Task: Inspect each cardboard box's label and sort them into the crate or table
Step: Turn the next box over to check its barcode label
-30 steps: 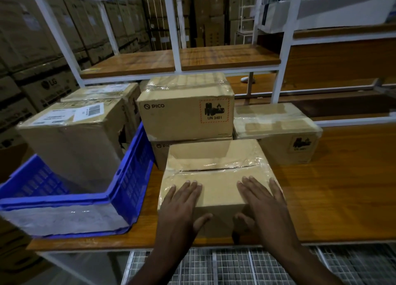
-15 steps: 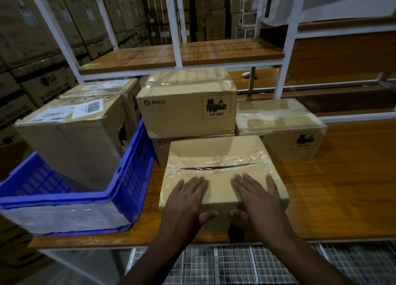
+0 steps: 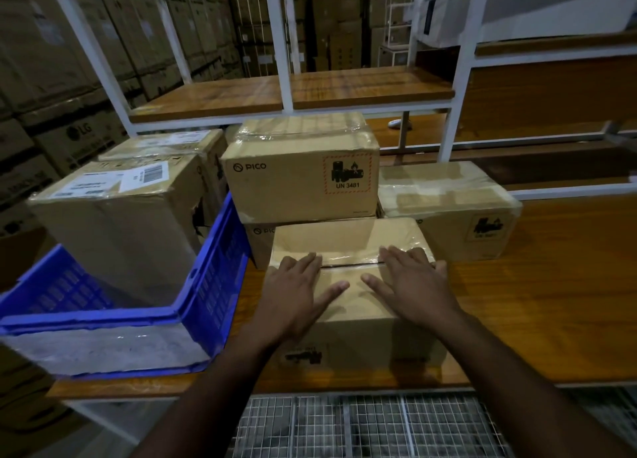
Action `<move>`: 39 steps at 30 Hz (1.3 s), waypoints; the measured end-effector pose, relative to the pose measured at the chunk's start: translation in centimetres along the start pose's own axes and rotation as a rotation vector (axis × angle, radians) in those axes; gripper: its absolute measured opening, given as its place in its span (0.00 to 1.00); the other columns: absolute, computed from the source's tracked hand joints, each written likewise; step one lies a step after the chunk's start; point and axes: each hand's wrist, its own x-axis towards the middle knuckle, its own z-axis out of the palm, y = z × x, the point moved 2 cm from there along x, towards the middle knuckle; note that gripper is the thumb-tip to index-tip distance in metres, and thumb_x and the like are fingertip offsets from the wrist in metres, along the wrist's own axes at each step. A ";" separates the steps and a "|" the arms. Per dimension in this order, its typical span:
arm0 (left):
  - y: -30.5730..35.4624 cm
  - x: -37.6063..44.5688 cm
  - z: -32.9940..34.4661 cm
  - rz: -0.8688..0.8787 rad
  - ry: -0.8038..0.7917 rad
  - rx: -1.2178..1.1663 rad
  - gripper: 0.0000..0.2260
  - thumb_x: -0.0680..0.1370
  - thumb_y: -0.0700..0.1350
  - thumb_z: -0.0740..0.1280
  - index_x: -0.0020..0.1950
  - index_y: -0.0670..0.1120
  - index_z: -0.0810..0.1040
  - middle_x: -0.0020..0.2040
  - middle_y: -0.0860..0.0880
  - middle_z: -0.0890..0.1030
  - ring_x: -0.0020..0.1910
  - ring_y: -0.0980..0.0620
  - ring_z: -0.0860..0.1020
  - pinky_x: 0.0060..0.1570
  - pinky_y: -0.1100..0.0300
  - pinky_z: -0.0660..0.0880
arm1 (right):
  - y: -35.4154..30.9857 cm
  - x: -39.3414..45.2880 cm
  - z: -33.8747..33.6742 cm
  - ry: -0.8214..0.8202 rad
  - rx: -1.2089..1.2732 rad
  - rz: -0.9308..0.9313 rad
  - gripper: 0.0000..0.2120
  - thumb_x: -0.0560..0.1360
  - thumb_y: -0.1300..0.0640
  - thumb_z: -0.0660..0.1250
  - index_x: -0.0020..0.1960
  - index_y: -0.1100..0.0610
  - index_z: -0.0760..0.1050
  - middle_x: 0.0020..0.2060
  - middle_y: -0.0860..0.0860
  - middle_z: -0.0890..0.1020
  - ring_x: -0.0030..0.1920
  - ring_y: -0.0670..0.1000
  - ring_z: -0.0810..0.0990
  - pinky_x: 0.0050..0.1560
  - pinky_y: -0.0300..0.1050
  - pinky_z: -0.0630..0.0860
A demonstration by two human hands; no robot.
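Warehouse table | Our left hand (image 3: 296, 292) and right hand (image 3: 410, 285) lie flat, fingers spread, atop the front cardboard box (image 3: 348, 285) beside the blue crate (image 3: 213, 285) | Step: label inspection | Next: probably turn box, read marking

The nearest box (image 3: 348, 306) has been tipped or drawn toward the bench (image 3: 551, 302) edge, so that its front face, with what seems a printed mark, is now shown. The left hand (image 3: 296, 292) and right hand (image 3: 410, 285) have been slid further up its top, onto the taped seam.
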 end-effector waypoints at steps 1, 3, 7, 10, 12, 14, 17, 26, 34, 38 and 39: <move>0.0 0.6 -0.1 0.001 -0.003 0.015 0.46 0.71 0.76 0.34 0.80 0.52 0.60 0.80 0.51 0.61 0.76 0.47 0.62 0.71 0.46 0.63 | 0.0 0.5 0.0 -0.002 -0.024 0.000 0.36 0.76 0.29 0.46 0.77 0.47 0.58 0.76 0.47 0.62 0.75 0.53 0.57 0.68 0.61 0.60; 0.0 1.4 0.0 0.001 0.010 0.018 0.43 0.73 0.74 0.37 0.77 0.52 0.66 0.78 0.51 0.66 0.72 0.47 0.65 0.68 0.46 0.66 | 0.0 1.2 0.2 0.022 -0.062 -0.003 0.33 0.77 0.29 0.48 0.73 0.47 0.66 0.71 0.47 0.69 0.72 0.53 0.61 0.67 0.61 0.62; 0.0 1.6 0.6 -0.001 0.077 0.040 0.35 0.78 0.72 0.43 0.74 0.53 0.70 0.76 0.53 0.69 0.71 0.48 0.65 0.67 0.46 0.64 | -0.3 1.9 0.3 0.123 -0.104 -0.017 0.29 0.77 0.31 0.51 0.67 0.46 0.73 0.65 0.47 0.75 0.68 0.52 0.64 0.66 0.59 0.62; -0.3 1.7 1.1 -0.006 0.052 -0.003 0.35 0.79 0.71 0.43 0.79 0.54 0.62 0.80 0.53 0.61 0.79 0.50 0.56 0.76 0.42 0.54 | -0.2 2.0 1.0 0.111 -0.021 -0.051 0.29 0.78 0.33 0.49 0.73 0.46 0.67 0.74 0.47 0.66 0.76 0.52 0.56 0.73 0.62 0.54; -0.4 2.0 1.2 -0.015 0.002 -0.044 0.35 0.78 0.71 0.43 0.79 0.54 0.61 0.81 0.54 0.58 0.81 0.51 0.51 0.77 0.37 0.47 | 0.1 2.3 1.2 0.063 0.018 -0.049 0.29 0.79 0.34 0.48 0.75 0.45 0.63 0.77 0.46 0.61 0.78 0.50 0.52 0.74 0.66 0.47; -0.6 2.3 1.1 -0.025 -0.012 -0.066 0.32 0.80 0.70 0.45 0.78 0.55 0.63 0.81 0.54 0.58 0.81 0.51 0.49 0.76 0.33 0.45 | 0.2 2.8 1.0 0.050 0.025 -0.043 0.27 0.80 0.35 0.50 0.73 0.44 0.66 0.76 0.45 0.63 0.78 0.50 0.53 0.74 0.69 0.45; -1.0 2.6 1.0 -0.097 0.049 -0.151 0.26 0.81 0.66 0.52 0.75 0.56 0.68 0.81 0.52 0.58 0.81 0.49 0.48 0.74 0.30 0.50 | 0.3 3.1 0.8 0.047 0.068 -0.025 0.24 0.79 0.35 0.53 0.72 0.43 0.68 0.76 0.45 0.63 0.78 0.51 0.53 0.73 0.71 0.44; -2.9 1.7 1.2 -0.457 0.319 -0.508 0.32 0.73 0.65 0.71 0.71 0.49 0.69 0.65 0.49 0.78 0.61 0.48 0.78 0.51 0.54 0.76 | 1.7 2.8 1.3 0.147 0.286 0.349 0.50 0.69 0.27 0.64 0.79 0.54 0.50 0.77 0.59 0.57 0.74 0.63 0.60 0.68 0.59 0.67; -1.3 -5.4 0.8 -0.411 0.686 -0.725 0.39 0.69 0.60 0.77 0.77 0.53 0.66 0.71 0.55 0.73 0.69 0.54 0.71 0.64 0.55 0.69 | 1.3 -4.8 -0.3 0.586 0.452 0.266 0.46 0.66 0.32 0.71 0.76 0.50 0.56 0.69 0.54 0.64 0.66 0.57 0.67 0.58 0.55 0.75; -0.9 -7.0 1.1 -0.400 0.790 -0.805 0.47 0.65 0.57 0.81 0.79 0.56 0.60 0.66 0.53 0.69 0.64 0.54 0.70 0.62 0.53 0.72 | 1.4 -6.2 -0.6 0.678 0.577 0.252 0.54 0.62 0.44 0.81 0.78 0.44 0.51 0.65 0.50 0.59 0.63 0.56 0.67 0.54 0.54 0.77; -0.8 -7.3 1.2 -0.397 0.791 -0.814 0.49 0.64 0.57 0.81 0.79 0.57 0.59 0.66 0.51 0.68 0.62 0.55 0.69 0.61 0.54 0.71 | 1.6 -6.3 -0.7 0.657 0.615 0.243 0.57 0.61 0.46 0.81 0.78 0.41 0.48 0.66 0.50 0.59 0.63 0.56 0.67 0.54 0.51 0.76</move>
